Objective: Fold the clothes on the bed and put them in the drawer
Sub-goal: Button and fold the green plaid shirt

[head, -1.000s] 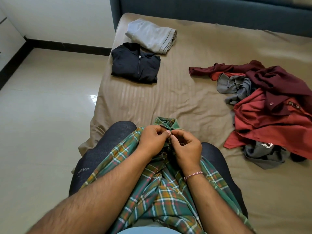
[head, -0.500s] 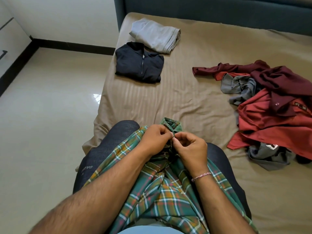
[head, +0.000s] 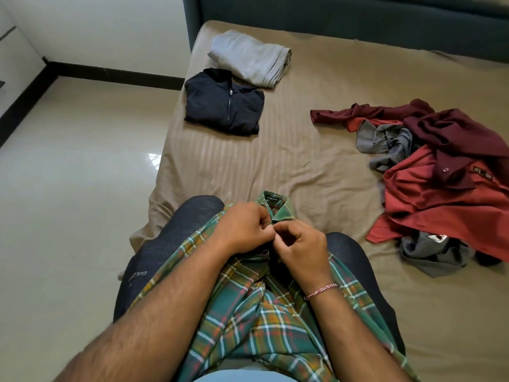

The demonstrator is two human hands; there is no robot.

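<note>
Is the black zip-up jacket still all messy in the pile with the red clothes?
No, the black jacket lies neatly folded on the bed beside the folded grey garment, well apart from the red pile.

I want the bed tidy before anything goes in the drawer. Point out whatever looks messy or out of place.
The heap of red, maroon and grey clothes on the right of the bed lies crumpled and unfolded. The dark jacket and grey garment are neatly folded.

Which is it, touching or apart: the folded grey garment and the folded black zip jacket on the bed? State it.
Touching. The head view shows the grey garment with its near edge meeting the black zip jacket at the collar, no bed sheet visible between them there.
</note>
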